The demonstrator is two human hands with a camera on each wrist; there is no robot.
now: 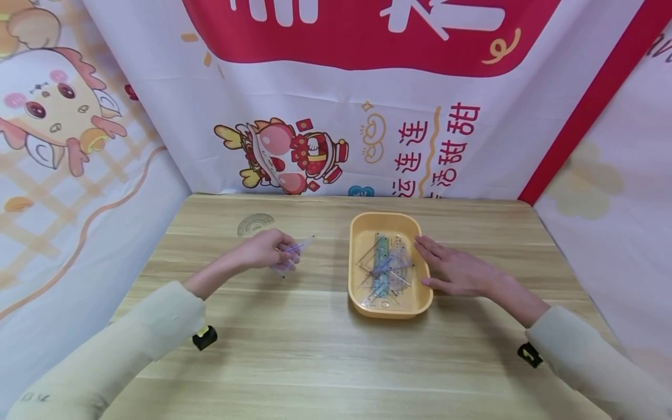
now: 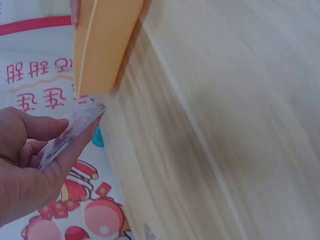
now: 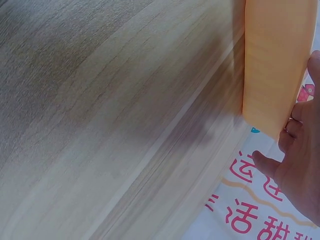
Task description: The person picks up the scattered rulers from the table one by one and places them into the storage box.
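Observation:
My left hand (image 1: 264,249) pinches a clear, purple-tinted set square (image 2: 75,129) between thumb and fingers, held over the table left of the yellow plastic box (image 1: 391,314). Inside the box lie several see-through drawing tools, among them a blue-green ruler (image 1: 381,284), triangles and a round-edged piece. With fingers extended, my right hand (image 1: 464,272) touches the right rim of the box. The right wrist view shows its thumb apart from the box wall (image 3: 277,60). Behind the left hand, a clear protractor (image 1: 255,224) lies flat on the table.
The wood-grain table (image 1: 294,361) reaches back to a printed cloth (image 1: 325,87) with red lettering and cartoon figures. More printed cloth hangs along the left and right sides. Both sleeves carry a small black device near the wrist.

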